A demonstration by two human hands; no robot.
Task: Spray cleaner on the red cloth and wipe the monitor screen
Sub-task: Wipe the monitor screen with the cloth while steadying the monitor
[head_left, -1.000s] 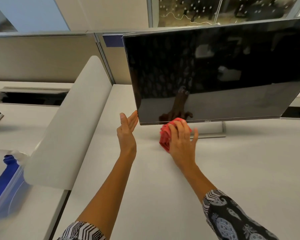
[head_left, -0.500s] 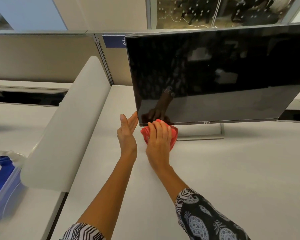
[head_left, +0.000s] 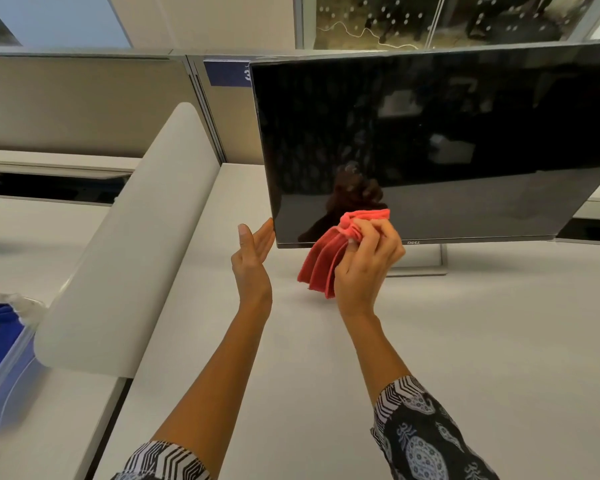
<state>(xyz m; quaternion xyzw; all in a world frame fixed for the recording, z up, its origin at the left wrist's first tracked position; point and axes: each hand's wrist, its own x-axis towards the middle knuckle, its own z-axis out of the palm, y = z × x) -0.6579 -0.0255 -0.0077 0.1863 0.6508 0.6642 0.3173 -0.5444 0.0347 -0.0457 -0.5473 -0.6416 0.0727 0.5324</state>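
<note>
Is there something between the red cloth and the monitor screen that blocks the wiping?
Nothing visible does. The right hand holds the red cloth at the lower left of the monitor screen.

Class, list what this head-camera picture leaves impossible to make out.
- Monitor: right side cut off by the frame edge.
- Red cloth: part hidden inside the right hand; dampness not visible.
- Blue item at far left: blurred, cropped, inside a clear container.
- Screen cleanliness: masked by reflections.
</note>
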